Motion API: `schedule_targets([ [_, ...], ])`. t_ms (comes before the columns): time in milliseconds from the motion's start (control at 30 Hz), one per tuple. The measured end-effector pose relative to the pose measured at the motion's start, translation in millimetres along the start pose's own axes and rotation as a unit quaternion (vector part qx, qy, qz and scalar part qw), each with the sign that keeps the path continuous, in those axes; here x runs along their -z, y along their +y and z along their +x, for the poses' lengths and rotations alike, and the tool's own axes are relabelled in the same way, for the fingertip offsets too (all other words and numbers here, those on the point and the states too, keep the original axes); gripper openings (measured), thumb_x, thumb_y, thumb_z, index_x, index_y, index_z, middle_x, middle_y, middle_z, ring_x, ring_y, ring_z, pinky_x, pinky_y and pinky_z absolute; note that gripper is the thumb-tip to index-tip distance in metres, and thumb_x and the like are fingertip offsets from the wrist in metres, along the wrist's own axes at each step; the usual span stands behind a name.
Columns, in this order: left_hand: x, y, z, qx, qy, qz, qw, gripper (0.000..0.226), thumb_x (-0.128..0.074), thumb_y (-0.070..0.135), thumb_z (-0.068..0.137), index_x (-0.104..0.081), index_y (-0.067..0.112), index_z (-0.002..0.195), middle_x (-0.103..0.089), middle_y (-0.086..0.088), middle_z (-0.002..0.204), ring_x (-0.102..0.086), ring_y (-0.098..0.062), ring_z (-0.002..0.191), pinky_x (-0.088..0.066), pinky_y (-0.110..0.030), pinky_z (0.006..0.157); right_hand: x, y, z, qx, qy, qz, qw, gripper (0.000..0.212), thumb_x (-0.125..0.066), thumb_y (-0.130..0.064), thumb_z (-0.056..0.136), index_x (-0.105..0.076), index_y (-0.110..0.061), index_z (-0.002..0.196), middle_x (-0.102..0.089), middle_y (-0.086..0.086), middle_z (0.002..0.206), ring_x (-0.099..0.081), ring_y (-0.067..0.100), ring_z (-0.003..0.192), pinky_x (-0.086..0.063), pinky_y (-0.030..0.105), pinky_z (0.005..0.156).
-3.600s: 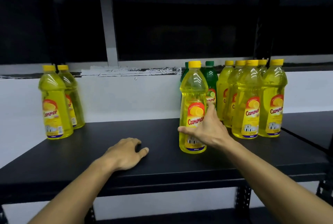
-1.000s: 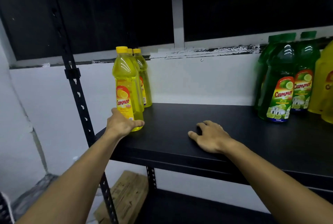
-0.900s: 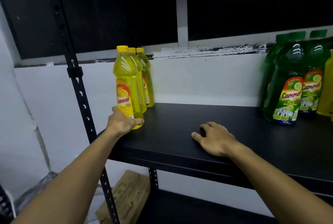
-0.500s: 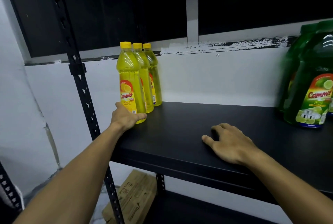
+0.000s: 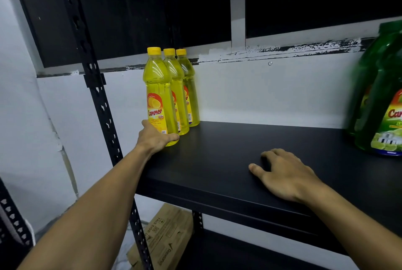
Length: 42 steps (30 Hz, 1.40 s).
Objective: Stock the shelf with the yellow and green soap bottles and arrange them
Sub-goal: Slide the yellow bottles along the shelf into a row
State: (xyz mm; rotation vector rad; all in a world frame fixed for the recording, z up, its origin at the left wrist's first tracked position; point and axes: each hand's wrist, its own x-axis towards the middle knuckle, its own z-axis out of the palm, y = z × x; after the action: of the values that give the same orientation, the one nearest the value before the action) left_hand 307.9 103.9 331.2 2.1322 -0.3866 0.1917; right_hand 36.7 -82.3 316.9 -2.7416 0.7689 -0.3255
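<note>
Three yellow soap bottles stand in a row at the left end of the black shelf (image 5: 217, 161). My left hand (image 5: 155, 137) grips the base of the front yellow bottle (image 5: 157, 95), which stands upright on the shelf. The second yellow bottle (image 5: 177, 87) and the third yellow bottle (image 5: 189, 82) line up behind it toward the wall. My right hand (image 5: 282, 174) rests palm down on the shelf, fingers relaxed, holding nothing. Green soap bottles (image 5: 382, 104) stand at the right edge, partly cut off and blurred.
A black perforated upright post (image 5: 97, 100) stands just left of the yellow bottles. A cardboard box (image 5: 165, 239) lies on the floor below the shelf. A white wall runs behind the shelf, with dark window panes above.
The view has swung left and closer, so the green bottles slid toward the right edge. My left hand keeps its hold on the front yellow bottle; my right hand stays on the shelf.
</note>
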Motion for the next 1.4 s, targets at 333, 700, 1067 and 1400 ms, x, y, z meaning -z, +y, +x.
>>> schedule_targets([
  [333, -2, -3, 1, -0.005, 0.014, 0.002, 1.0, 0.087, -0.087, 0.039, 0.07, -0.031, 0.013, 0.131, -0.048, -0.003, 0.111, -0.049, -0.022, 0.098, -0.046, -0.036, 0.08, 0, 1, 1, -0.004, 0.0, 0.008, 1.0, 0.064, -0.035, -0.064, 0.092, -0.04, -0.025, 0.142, -0.034, -0.006, 0.149, -0.03, 0.022, 0.139, -0.032, 0.038, 0.106],
  [700, 0, -4, 4, -0.007, -0.004, -0.012, 1.0, 0.09, -0.088, 0.04, 0.067, -0.03, 0.014, 0.13, -0.049, -0.002, 0.112, -0.05, -0.023, 0.1, -0.048, -0.04, 0.087, 0, 1, -1, -0.003, 0.001, 0.014, 1.0, 0.063, -0.036, -0.064, 0.092, -0.04, -0.025, 0.142, -0.034, -0.006, 0.15, -0.029, 0.022, 0.139, -0.032, 0.038, 0.106],
  [1067, 1, -4, -1, 0.001, -0.007, -0.061, 0.998, 0.109, -0.091, 0.039, 0.062, -0.018, 0.012, 0.139, -0.05, -0.003, 0.118, -0.054, -0.027, 0.114, -0.048, -0.043, 0.096, -1, 2, 1, -0.008, 0.005, 0.014, 1.0, 0.062, -0.037, -0.065, 0.091, -0.043, -0.026, 0.138, -0.038, -0.007, 0.145, -0.034, 0.021, 0.135, -0.035, 0.038, 0.102],
  [1400, -4, 19, -53, 0.066, 0.031, -0.015, 0.997, 0.122, -0.088, 0.039, 0.068, -0.001, 0.007, 0.147, -0.033, -0.02, 0.144, -0.035, -0.037, 0.134, -0.037, -0.049, 0.109, -1, 0, 2, -0.011, 0.014, 0.012, 1.0, 0.061, -0.038, -0.065, 0.09, -0.047, -0.025, 0.136, -0.043, -0.004, 0.14, -0.039, 0.024, 0.13, -0.036, 0.038, 0.101],
])
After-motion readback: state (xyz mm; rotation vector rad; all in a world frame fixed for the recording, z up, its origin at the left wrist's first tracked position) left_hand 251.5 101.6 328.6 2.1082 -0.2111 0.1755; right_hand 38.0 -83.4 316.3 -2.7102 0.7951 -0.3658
